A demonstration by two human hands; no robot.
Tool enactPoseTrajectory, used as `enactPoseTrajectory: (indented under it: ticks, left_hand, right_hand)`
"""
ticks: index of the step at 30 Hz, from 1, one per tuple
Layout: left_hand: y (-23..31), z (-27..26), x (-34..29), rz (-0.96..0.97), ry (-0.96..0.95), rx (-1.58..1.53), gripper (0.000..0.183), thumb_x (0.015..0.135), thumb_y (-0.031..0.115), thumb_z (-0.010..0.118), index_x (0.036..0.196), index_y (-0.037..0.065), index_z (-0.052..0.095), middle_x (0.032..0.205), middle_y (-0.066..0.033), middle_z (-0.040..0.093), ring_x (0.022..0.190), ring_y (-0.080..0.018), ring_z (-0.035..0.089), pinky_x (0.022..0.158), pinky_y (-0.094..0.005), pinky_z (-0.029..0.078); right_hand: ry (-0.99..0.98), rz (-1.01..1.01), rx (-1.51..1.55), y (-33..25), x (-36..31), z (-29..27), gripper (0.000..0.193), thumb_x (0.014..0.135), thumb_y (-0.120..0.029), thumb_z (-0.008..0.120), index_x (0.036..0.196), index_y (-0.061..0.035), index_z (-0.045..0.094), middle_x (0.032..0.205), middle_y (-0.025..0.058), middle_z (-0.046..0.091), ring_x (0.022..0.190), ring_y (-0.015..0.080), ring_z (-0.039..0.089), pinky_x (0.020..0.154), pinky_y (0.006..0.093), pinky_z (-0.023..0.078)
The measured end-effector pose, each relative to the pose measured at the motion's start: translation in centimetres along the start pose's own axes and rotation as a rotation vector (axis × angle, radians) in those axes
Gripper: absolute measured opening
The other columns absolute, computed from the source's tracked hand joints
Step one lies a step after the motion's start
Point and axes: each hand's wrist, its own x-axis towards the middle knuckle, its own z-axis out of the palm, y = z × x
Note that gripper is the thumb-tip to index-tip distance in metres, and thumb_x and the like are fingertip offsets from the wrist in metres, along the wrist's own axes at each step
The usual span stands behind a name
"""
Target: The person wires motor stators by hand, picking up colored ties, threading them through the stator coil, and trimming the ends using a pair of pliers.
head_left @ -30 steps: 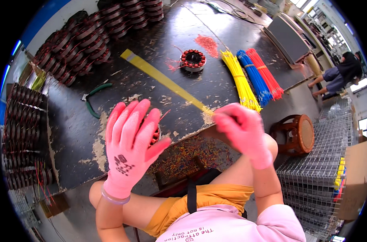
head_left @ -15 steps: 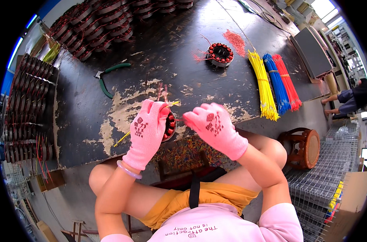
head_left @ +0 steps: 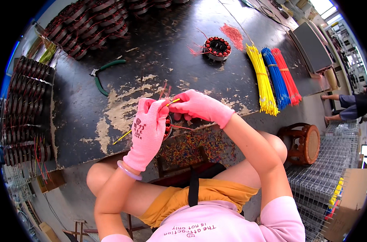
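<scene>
My left hand (head_left: 146,131), in a pink glove, is closed round a thin yellow wire (head_left: 122,137). One end of it sticks out at the lower left, the other shows past my fingertips. My gloved right hand (head_left: 201,106) pinches that upper end, its fingers close to the left ones. Partly hidden behind my hands, a wound motor stator (head_left: 167,128) with red coils sits at the table edge. Fine copper-red leads (head_left: 165,90) rise above my left fingers. Another red lead (head_left: 182,127) runs right from the stator, below my right hand.
Another stator (head_left: 217,49) stands farther back beside red clippings (head_left: 232,36). Yellow (head_left: 262,80), blue (head_left: 275,76) and red (head_left: 287,76) wire bundles lie right on the worn dark table (head_left: 78,133). Green-handled cutters (head_left: 100,76) lie left. Stacked stators (head_left: 86,24) fill the far left.
My right hand has moved left from beside the stator and now meets my left hand at the yellow wire's end. The left hand keeps its hold.
</scene>
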Motion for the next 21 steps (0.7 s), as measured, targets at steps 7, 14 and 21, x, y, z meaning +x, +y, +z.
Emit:
enactPoseTrajectory:
  ticks: [7,14,21]
  left_hand:
    - [-0.5,0.2,-0.1,-0.001,0.061,-0.041,0.029,0.095,0.002,0.063,0.124,0.006,0.06,0.107,-0.0153,0.056,0.091,-0.034,0.064,0.076,-0.0418,0.053]
    - [-0.8,-0.3,-0.1,-0.017,-0.092,-0.078,0.026,0.087,0.001,0.07,0.111,0.007,0.065,0.104,-0.0133,0.057,0.088,-0.0327,0.065,0.073,-0.0406,0.053]
    - [0.4,-1.3,0.2,0.079,-0.178,-0.031,0.022,0.086,0.002,0.071,0.106,0.007,0.065,0.101,-0.0125,0.057,0.087,-0.0329,0.065,0.072,-0.0406,0.053]
  right_hand:
    - [-0.07,0.017,0.262,1.3,1.1,-0.2,0.022,0.1,-0.027,0.067,0.104,-0.0056,0.07,0.087,0.0007,0.071,0.07,0.0054,0.061,0.06,0.0205,0.046]
    - [0.473,-0.381,-0.173,1.9,-6.2,5.2,0.01,0.094,-0.001,0.066,0.103,-0.0008,0.07,0.091,0.0049,0.072,0.077,0.0137,0.069,0.068,0.0285,0.054]
    - [0.652,-0.712,-0.467,2.0,-5.6,4.3,0.013,0.086,-0.007,0.073,0.1,-0.0073,0.072,0.091,0.0112,0.068,0.087,0.0308,0.068,0.077,0.0374,0.055]
